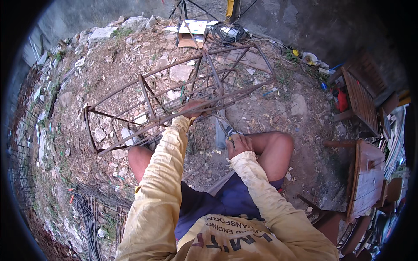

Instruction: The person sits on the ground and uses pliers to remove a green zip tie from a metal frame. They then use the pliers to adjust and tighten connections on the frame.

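A cage of rusty steel rebar point(143, 93), long bars joined by bent square stirrups, lies across in front of me, over my shins. My left hand point(196, 108) is closed round its near bars close to a stirrup joint. My right hand point(239, 145), beside my right knee, is closed on a slim metal hand tool point(227, 128). The tool points up toward the joint by my left hand; its exact kind is too small to make out. Whether its tip touches the bars I cannot tell.
Broken stones and rubble point(102, 35) cover the ground. A bundle of thin steel rods point(89, 217) lies at left. An open cardboard box point(191, 39) and a coil of black cable point(228, 32) sit beyond the cage. Wooden furniture point(363, 98) stands at right.
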{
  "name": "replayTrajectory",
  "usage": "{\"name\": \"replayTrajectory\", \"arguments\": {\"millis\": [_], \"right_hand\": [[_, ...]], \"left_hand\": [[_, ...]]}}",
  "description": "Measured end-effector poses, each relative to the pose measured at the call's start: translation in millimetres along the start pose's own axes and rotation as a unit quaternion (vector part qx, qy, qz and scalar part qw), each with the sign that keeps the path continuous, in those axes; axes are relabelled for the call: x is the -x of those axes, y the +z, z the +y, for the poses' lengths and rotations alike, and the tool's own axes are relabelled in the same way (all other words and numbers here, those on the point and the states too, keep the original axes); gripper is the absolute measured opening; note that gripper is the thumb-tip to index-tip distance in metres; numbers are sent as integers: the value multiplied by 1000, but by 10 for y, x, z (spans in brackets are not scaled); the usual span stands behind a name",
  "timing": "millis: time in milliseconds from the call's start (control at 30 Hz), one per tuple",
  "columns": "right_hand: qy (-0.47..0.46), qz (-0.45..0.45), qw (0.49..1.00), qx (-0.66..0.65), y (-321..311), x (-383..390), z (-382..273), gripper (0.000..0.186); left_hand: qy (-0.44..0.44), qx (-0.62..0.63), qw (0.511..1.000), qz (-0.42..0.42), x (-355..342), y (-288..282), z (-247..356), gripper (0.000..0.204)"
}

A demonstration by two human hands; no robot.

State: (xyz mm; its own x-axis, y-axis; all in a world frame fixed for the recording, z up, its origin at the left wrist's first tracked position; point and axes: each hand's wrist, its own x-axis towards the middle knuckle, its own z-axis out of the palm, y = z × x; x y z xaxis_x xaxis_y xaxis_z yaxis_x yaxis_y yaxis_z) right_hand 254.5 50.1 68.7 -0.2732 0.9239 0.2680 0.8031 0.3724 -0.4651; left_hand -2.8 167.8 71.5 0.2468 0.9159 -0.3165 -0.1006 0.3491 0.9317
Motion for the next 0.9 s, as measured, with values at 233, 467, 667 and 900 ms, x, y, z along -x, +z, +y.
{"name": "replayTrajectory", "arguments": {"millis": [233, 467, 667, 900], "right_hand": [[40, 27, 995, -90, -59, -36, 238, 44], [126, -108, 985, 46, 4, -155, 454, 59], [61, -182, 980, -56, 88, -314, 703, 63], [59, -229, 971, -20, 36, -528, 840, 59]], "left_hand": [[3, -44, 999, -6, -7, 12, -4, 26], [1, -73, 997, -7, -6, 23, -1, 27], [-1, -101, 995, -2, 19, -36, -19, 27], [-3, -119, 993, 2, 48, -59, 20, 28]]}}
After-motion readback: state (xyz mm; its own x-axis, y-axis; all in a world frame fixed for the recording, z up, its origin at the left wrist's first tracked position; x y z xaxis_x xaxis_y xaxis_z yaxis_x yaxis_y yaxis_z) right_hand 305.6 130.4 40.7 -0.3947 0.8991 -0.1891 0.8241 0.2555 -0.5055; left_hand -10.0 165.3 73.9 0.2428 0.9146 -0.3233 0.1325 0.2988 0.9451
